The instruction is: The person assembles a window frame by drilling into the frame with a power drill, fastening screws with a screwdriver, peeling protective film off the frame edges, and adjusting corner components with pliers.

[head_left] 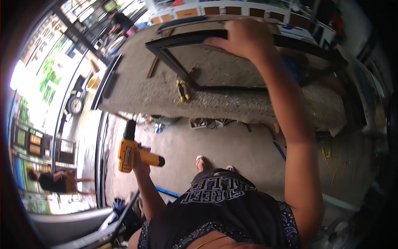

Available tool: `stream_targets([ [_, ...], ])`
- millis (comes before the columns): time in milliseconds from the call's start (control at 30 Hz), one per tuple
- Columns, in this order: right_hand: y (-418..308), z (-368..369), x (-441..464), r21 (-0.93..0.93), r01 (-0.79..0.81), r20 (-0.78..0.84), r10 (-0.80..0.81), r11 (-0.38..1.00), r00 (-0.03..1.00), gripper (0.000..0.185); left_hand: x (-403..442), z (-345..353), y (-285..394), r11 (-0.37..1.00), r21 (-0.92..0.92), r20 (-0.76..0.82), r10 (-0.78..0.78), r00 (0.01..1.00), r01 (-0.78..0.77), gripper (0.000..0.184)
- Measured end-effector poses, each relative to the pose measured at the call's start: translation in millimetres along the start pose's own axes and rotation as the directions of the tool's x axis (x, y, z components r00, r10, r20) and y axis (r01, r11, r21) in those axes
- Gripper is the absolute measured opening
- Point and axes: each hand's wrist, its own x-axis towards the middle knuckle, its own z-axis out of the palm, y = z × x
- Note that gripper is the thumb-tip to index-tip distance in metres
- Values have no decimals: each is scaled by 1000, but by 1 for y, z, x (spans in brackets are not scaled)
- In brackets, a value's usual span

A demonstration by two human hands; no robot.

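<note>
A yellow and black cordless drill (127, 153) is in my left hand (141, 164), held in front of the workbench's near edge with its black nose toward the bench. My right hand (248, 38) grips the upper bar of a dark rectangular frame (178, 39), thumb on the near side and fingers over the top. The frame is tilted up, its lower bar near the surface of the worn, dusty workbench (132, 83). Beside the frame's lower left corner lie yellow-handled pliers (182, 91).
A reddish strip (153, 67) lies on the bench, and dark bars lie along its left edge. Under the bench is a box (203, 123) of small items. One person (54, 180) stands at the far left; another (120, 20) is at the upper left. Cabinets line the back.
</note>
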Motion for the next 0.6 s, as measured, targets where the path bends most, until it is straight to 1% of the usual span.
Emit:
stream_targets([
  [33, -2, -7, -14, 37, -2, 13, 1, 999, 1000, 72, -11, 19, 23, 998, -62, -13, -10, 1000, 10, 61],
  [67, -8, -14, -26, 54, -6, 61, 2, 999, 998, 69, -20, 42, 47, 1000, 3, -16, -2, 1000, 2, 53],
  [100, -14, 1, -52, 42, 11, 148, -17, 999, 989, 67, -40, 49, 29, 1000, 19, -59, 0, 998, 1, 49],
  [133, -24, 7, -72, 94, 12, 124, -24, 995, 992, 65, -48, 44, 45, 992, 122, -102, 32, 994, -19, 47],
  [167, -24, 11, -72, 100, 40, 10, -41, 994, 999, 64, -30, 52, 40, 978, 170, -119, 141, 983, -120, 46],
  [200, -30, 15, -79, 127, 52, -67, -44, 991, 997, 62, -22, 56, 48, 965, 218, -106, 172, 979, -146, 50],
  [267, -44, 16, -109, 171, 36, -8, -35, 985, 999, 57, -34, 61, 72, 932, 346, -90, 145, 985, -106, 57],
  [367, -53, 10, -124, 183, 9, 11, -12, 983, 1000, 49, -34, 72, 101, 934, 322, 80, 134, 988, -153, 71],
  [400, -56, 8, -127, 185, -6, 19, 2, 983, 1000, 47, -33, 87, 119, 929, 360, 7, 95, 995, -91, 83],
  [433, -60, 6, -130, 200, -3, -16, 7, 980, 1000, 48, -34, 119, 144, 926, 328, 121, 158, 980, -190, 84],
  [500, -66, 8, -137, 236, -2, -56, 16, 972, 998, 51, -36, 124, 174, 803, 594, 67, 10, 998, -48, 86],
  [567, -68, 9, -140, 235, -7, -32, 15, 972, 999, 51, -38, 142, 206, 754, 648, 214, -38, 976, -112, 82],
  [600, -68, 10, -141, 234, -12, -17, 16, 972, 1000, 50, -36, 149, 215, 690, 704, 260, -31, 965, -167, 80],
])
